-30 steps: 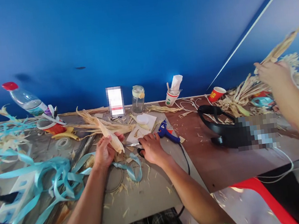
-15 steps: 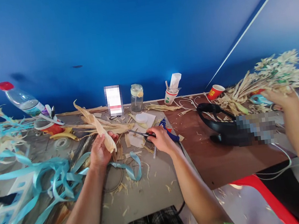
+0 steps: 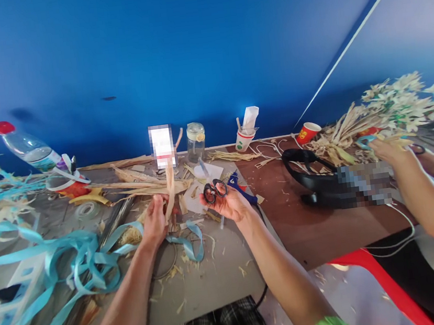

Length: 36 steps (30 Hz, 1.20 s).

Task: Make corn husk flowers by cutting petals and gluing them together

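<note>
My left hand is closed on a pale, dry corn husk strip. The strip stands upright, its thin upper end bending to the right. Just to the right, my right hand is turned palm up and holds a pair of scissors. Their black handle loops lie over the fingers, and the blades point up and away from me. More corn husks lie on the table behind my left hand. A blue glue gun rests beyond my right hand, partly hidden.
Light blue ribbon is tangled at left, near a white power strip. A glass jar and a paper cup stand by the wall. A black headset-like object lies at right, near another person's hand.
My right hand has turned palm up, swinging the scissors from pointing left to pointing away. The husk in my left hand has turned and now shows as a narrow upright strip.
</note>
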Available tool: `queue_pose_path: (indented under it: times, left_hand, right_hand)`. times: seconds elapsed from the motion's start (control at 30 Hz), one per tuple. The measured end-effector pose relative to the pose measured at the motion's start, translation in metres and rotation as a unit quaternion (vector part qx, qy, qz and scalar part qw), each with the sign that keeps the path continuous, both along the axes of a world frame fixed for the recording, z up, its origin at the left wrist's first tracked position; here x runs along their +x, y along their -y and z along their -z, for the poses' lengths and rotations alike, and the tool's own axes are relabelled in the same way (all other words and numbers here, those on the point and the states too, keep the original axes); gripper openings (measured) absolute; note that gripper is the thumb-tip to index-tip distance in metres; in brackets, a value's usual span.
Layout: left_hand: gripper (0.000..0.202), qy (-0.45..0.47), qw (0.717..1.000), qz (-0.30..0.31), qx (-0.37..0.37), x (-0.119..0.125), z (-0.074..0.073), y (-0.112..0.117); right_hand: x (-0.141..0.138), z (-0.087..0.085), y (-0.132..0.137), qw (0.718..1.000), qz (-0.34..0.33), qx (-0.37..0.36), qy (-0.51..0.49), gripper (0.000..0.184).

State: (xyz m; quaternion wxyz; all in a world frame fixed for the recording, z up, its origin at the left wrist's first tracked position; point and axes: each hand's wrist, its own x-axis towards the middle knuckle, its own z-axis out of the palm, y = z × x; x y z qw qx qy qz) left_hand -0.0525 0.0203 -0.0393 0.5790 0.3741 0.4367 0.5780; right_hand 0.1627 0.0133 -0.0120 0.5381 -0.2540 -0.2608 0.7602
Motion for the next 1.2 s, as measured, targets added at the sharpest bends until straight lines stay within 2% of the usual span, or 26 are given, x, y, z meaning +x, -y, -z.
queue_pose_path:
  times: [0.13,0.3,0.37,0.5,0.63,0.77,0.87,1.03,1.1,1.2]
  left_hand:
    - [0.029,-0.015,1.0,-0.021,-0.01,-0.001,-0.001,-0.004]
    - [0.03,-0.075,0.996,-0.033,0.036,0.003,-0.007,-0.002]
    - [0.031,-0.076,0.996,-0.029,0.038,0.004,-0.009,0.0]
    - [0.035,-0.053,0.998,-0.012,0.029,0.006,-0.01,0.002]
    - [0.035,-0.095,0.995,-0.019,0.039,0.007,-0.01,0.002]
    - [0.036,-0.101,0.994,-0.03,0.039,0.01,-0.011,0.003]
    - [0.041,-0.097,0.993,-0.045,0.056,0.011,-0.012,0.002]
    - [0.043,-0.143,0.986,-0.052,0.074,0.008,-0.012,0.001]
    - [0.043,-0.16,0.983,-0.039,0.079,0.009,-0.011,0.002]
    - [0.044,-0.13,0.99,-0.013,0.051,0.015,-0.011,0.004]
  right_hand:
    - [-0.002,0.004,0.0,1.0,-0.021,0.0,-0.001,0.03]
    - [-0.01,0.001,0.005,0.993,-0.111,0.014,0.041,0.039]
    - [-0.011,0.002,0.007,0.991,-0.124,0.025,0.038,0.038]
    - [-0.004,0.008,0.008,0.994,-0.067,0.067,0.063,0.043]
    - [0.003,0.008,0.009,0.984,-0.038,0.098,0.145,0.057]
    - [0.0,0.003,0.008,0.971,-0.061,0.122,0.196,0.066]
    - [-0.004,-0.001,0.008,0.967,-0.09,0.127,0.202,0.064]
    - [-0.011,-0.005,0.01,0.966,-0.061,0.119,0.219,0.061]
    - [-0.017,-0.003,0.01,0.97,-0.031,0.116,0.213,0.058]
    - [-0.028,0.004,0.009,0.971,0.069,0.1,0.205,0.049]
